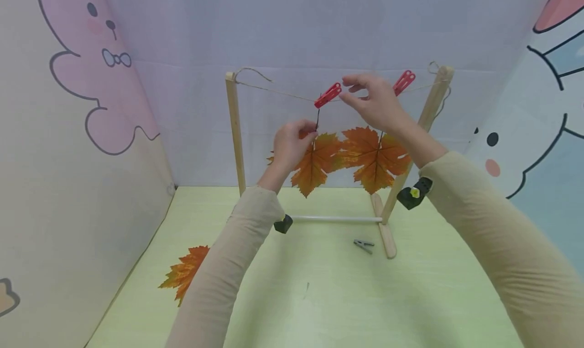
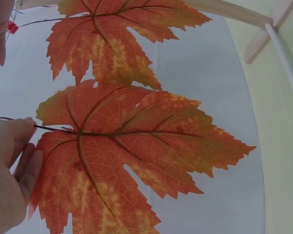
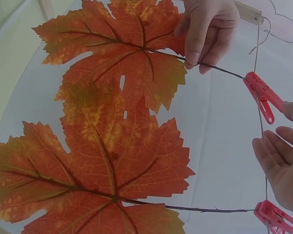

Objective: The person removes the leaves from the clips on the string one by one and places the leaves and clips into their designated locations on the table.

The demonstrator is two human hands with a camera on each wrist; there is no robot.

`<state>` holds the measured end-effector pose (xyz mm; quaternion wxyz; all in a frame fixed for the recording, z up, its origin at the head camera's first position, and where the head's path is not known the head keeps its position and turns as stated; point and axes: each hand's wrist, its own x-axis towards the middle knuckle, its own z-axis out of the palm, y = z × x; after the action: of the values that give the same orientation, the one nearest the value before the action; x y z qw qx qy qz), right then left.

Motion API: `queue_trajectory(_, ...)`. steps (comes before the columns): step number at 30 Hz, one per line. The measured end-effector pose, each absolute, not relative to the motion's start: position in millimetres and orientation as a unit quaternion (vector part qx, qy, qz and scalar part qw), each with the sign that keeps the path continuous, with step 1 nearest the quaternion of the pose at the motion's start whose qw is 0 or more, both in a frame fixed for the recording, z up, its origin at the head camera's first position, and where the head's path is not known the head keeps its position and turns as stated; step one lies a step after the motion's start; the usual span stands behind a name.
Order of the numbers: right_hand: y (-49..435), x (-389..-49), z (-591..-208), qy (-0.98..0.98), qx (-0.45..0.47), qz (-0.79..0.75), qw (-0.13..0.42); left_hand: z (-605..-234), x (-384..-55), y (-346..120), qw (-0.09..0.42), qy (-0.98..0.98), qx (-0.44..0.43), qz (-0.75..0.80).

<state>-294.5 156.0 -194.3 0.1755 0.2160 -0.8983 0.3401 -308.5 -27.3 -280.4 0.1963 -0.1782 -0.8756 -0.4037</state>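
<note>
My left hand (image 1: 290, 144) pinches the dark stem of an orange maple leaf (image 2: 136, 151) between thumb and fingers. The top of that stem sits in a red clothespin (image 1: 327, 95) clipped on a twine line (image 3: 261, 127). Beside this clothespin is my right hand (image 1: 377, 104), fingers loosely spread; in the right wrist view its thumb lies right at the clothespin's handle end, and the handles stand apart. A second maple leaf (image 1: 376, 158) hangs to the right, its stem in another red clothespin (image 3: 277, 218), and its edge overlaps the first leaf.
Two wooden posts (image 1: 235, 130) carry the twine, with a white rod (image 1: 337, 219) low between them. A grey clothespin (image 1: 364, 245) lies on the table near the right wooden foot (image 1: 388, 240). Another maple leaf (image 1: 184, 274) lies at left, partly hidden by my left sleeve.
</note>
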Motion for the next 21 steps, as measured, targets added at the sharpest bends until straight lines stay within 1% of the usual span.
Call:
queue_trajectory(12, 148.6, -295.3, -193.9, -0.888, 0.222, 0.359, 0.18, -281.0, -305.4, -27.7, 0.197, -0.872, -0.191, -0.407)
queue_trajectory(21, 147.9, -295.3, -195.9, -0.875, 0.211, 0.395, 0.181, -281.7, -305.3, -28.7, 0.208, -0.874, -0.192, -0.395)
